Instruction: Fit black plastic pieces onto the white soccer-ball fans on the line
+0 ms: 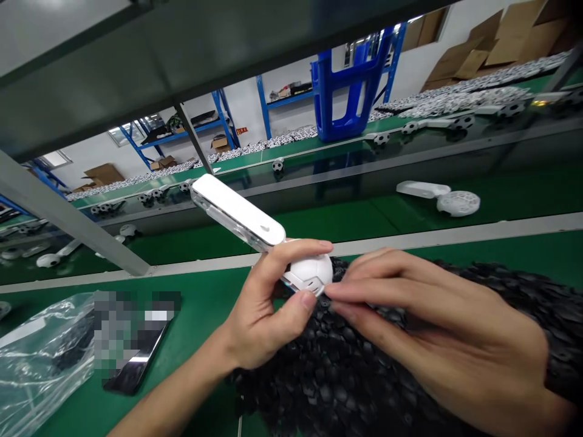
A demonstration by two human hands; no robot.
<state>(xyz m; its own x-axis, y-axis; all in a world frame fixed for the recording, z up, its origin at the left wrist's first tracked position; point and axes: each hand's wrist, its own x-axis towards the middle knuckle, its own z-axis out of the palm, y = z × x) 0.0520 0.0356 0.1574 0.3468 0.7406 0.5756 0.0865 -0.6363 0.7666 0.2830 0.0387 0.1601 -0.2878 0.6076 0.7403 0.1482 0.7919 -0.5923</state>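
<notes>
**A:** Head view, first entry?

**B:** White ball (310, 273) joined to a white handle (237, 212), held above black pieces (346, 376) on the green desk (195, 346).

**A:** Grips?

**B:** Left hand (268, 309): closed around the ball. Right hand (437, 321): fingertips (330, 291) pinched against its edge.

The small ball (307, 274) is white, the heaped patches (332, 370) beside it are black, and the long belt (191, 328) is green.

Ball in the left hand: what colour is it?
The ball is white with panel seams; the head view shows it best.
</notes>
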